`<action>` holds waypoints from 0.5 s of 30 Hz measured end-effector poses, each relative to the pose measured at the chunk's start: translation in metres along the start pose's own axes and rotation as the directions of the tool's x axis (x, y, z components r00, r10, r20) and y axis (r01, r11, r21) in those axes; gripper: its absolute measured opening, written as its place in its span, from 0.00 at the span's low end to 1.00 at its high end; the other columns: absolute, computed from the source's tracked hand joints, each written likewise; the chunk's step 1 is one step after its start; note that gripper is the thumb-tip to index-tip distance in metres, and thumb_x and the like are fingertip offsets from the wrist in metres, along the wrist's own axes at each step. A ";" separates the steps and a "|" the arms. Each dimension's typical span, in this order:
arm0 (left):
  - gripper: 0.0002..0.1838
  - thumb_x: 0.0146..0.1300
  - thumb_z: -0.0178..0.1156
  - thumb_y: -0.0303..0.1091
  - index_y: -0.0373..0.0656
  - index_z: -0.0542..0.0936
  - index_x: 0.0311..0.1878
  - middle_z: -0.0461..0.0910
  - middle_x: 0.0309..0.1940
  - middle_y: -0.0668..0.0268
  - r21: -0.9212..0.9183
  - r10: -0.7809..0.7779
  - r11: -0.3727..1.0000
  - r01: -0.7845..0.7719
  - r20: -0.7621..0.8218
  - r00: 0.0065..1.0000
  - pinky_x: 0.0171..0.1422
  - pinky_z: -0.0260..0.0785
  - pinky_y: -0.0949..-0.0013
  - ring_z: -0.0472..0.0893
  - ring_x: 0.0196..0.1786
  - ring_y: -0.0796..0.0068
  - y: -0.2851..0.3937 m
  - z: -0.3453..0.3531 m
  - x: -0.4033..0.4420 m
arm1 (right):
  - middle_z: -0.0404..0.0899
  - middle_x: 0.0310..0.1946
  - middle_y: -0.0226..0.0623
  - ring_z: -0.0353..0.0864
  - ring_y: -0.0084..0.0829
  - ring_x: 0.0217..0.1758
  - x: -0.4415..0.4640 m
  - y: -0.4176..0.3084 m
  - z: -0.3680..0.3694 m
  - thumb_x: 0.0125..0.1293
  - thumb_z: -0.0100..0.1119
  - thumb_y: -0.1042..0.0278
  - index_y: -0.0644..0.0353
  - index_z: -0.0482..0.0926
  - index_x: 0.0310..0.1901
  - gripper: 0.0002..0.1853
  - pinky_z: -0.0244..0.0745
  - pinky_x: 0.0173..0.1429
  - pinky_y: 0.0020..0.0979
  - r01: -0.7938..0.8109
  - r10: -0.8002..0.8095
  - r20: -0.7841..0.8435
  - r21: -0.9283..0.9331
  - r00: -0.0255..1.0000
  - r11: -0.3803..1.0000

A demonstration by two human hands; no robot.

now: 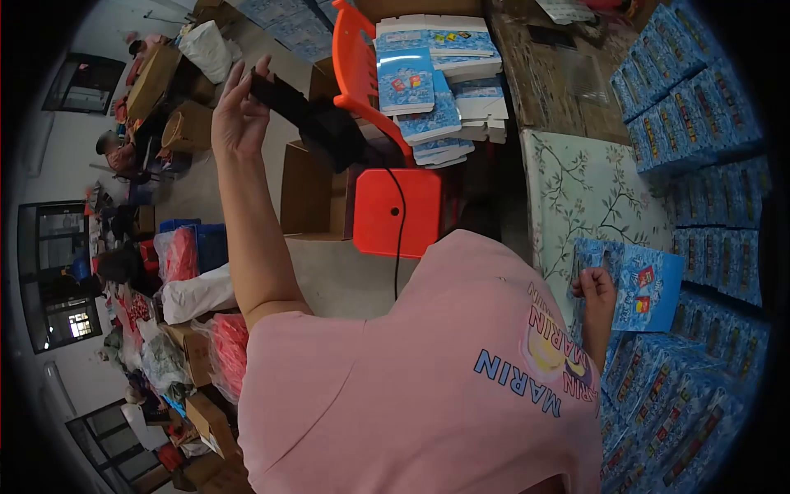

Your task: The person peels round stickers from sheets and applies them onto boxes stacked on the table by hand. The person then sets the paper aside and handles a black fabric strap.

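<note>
My left hand [243, 111] is raised at the upper left, some fingers bent and others stretched out. Its fingers meet the end of a black strap [284, 99], which runs to a dark bundle [329, 136] with a thin cable. At the right, my right hand [597, 288] has its fingers curled on a blue printed flat carton [646, 288], over a table cover with a leaf pattern [588, 193]. A pile of similar blue and white cartons [407, 82] lies beside an orange chair back [354, 58].
A red stool [397, 212] stands mid-view, next to an open cardboard box [309, 193]. Stacks of blue boxes [691, 115] line the right side. Bagged goods [226, 350] and more cartons fill the left, where a seated person [122, 152] is farther off.
</note>
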State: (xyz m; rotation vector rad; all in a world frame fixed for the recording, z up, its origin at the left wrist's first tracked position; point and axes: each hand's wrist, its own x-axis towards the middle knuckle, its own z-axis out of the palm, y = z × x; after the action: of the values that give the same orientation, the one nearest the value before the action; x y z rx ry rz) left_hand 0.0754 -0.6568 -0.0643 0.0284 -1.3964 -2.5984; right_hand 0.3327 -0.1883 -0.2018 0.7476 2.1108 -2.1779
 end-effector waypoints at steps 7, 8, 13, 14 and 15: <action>0.24 0.61 0.50 0.24 0.37 0.57 0.59 0.63 0.56 0.39 0.032 0.118 0.992 -0.126 0.171 0.978 0.60 0.64 0.51 0.70 0.57 0.48 0.008 0.022 -0.037 | 0.73 0.25 0.27 0.71 0.17 0.28 -0.013 -0.015 0.024 0.64 0.53 0.67 0.60 0.71 0.33 0.06 0.66 0.35 0.19 0.119 -0.112 0.138 -0.046 0.984 0.992; 0.23 0.62 0.49 0.27 0.36 0.57 0.60 0.60 0.59 0.40 -0.022 0.070 0.998 -0.067 0.187 0.980 0.61 0.61 0.48 0.66 0.60 0.46 0.005 0.024 -0.044 | 0.73 0.25 0.27 0.71 0.17 0.28 -0.014 -0.013 0.021 0.64 0.53 0.67 0.60 0.71 0.33 0.06 0.66 0.35 0.19 0.126 -0.117 0.147 -0.050 0.982 0.991; 0.32 0.63 0.47 0.48 0.33 0.56 0.62 0.53 0.60 0.31 -0.118 -0.067 0.987 0.108 0.305 0.950 0.57 0.66 0.54 0.68 0.58 0.48 -0.006 0.029 -0.076 | 0.73 0.25 0.27 0.72 0.17 0.29 -0.014 -0.017 0.010 0.63 0.54 0.69 0.62 0.72 0.32 0.06 0.69 0.36 0.20 0.104 -0.084 0.169 -0.109 0.982 0.989; 0.32 0.63 0.47 0.48 0.33 0.56 0.62 0.53 0.60 0.31 -0.129 -0.062 0.986 0.106 0.308 0.949 0.57 0.66 0.54 0.68 0.58 0.48 -0.007 0.022 -0.075 | 0.73 0.25 0.27 0.72 0.17 0.29 -0.014 -0.019 0.010 0.63 0.54 0.69 0.62 0.72 0.32 0.06 0.69 0.36 0.20 0.111 -0.091 0.165 -0.116 0.982 0.987; 0.36 0.63 0.46 0.52 0.31 0.56 0.63 0.55 0.58 0.29 -0.111 -0.092 0.983 0.148 0.398 0.913 0.52 0.69 0.60 0.73 0.51 0.53 -0.006 0.009 -0.072 | 0.73 0.25 0.27 0.72 0.17 0.29 -0.013 -0.022 0.011 0.63 0.54 0.69 0.62 0.72 0.32 0.06 0.69 0.36 0.20 0.127 -0.106 0.168 -0.125 0.980 0.984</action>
State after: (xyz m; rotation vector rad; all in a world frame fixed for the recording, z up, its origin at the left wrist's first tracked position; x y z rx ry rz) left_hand 0.1446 -0.6334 -0.0691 -0.4661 -1.3572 -2.9152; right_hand 0.3334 -0.2009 -0.1767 0.4324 2.2427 -2.0425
